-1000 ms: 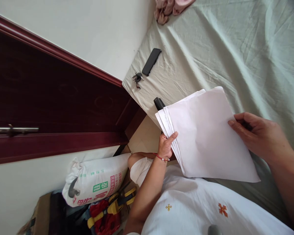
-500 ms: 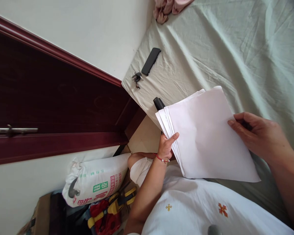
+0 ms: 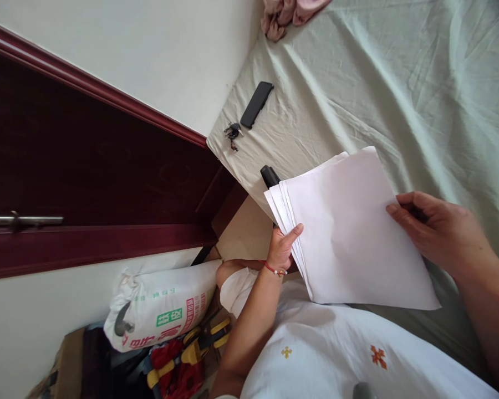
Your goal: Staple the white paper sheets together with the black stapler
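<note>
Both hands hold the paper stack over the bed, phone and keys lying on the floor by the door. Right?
Not quite. In the head view the phone and keys lie on the bed sheet, near its corner, not on the floor. The left hand and right hand do hold the paper stack.

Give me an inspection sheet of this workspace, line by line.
Surface: bed sheet, pale green, wrinkled.
Job's things: stack of white paper, fanned at one edge, held above the bed.
Clutter: phone, keys, black stapler-like thing partly behind the paper, pink cloth.
Hands: left hand pinches the stack's fanned edge; right hand grips the opposite edge.
Cables: nothing seen.
Surroundings: dark red door, printed sack on the floor.
</note>
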### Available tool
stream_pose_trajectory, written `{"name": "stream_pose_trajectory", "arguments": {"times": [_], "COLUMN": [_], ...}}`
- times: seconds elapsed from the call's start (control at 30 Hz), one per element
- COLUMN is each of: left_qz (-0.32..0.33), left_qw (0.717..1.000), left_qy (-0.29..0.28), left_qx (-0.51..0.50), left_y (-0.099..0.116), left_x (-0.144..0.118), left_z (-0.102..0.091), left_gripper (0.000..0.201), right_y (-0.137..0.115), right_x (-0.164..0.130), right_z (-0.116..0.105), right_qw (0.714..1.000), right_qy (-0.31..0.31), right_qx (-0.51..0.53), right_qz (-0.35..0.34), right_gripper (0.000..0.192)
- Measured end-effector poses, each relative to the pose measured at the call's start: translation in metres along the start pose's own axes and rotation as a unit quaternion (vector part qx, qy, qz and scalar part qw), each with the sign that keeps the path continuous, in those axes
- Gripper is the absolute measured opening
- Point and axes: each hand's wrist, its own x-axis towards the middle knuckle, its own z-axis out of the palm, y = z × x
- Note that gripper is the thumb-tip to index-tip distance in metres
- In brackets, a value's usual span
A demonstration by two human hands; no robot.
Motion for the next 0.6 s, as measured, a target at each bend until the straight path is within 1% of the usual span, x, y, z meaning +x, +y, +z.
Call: {"name": "stream_pose_trajectory", "arguments": {"times": [0.2, 0.5, 0.6], "left_qz": [-0.001, -0.001, 0.001], "left_qw": [1.0, 1.0, 1.0], "left_qy": [0.006, -0.012, -0.008], "left_qx": [0.003, 0.018, 0.018], "left_y": [-0.0005, 0.0005, 0.001], "left_x": [0.0009, 0.0002, 0.0004], "left_z": [0.0008, -0.0005, 0.0005], "left_gripper": [0.05, 0.05, 0.051], "right_y": [0.0013, 0.0024, 0.0007], "right_x": [-0.0002, -0.0003, -0.0003], "right_z": [0.0014, 0.0019, 0.0008], "right_qw": [1.0, 1.0, 1.0], "right_qy": [0.004, -0.003, -0.003], "right_qx": [0.003, -0.001, 0.0], "right_qz": [-0.002, 0.012, 0.007], "right_gripper": [0.047, 0.047, 0.048]}}
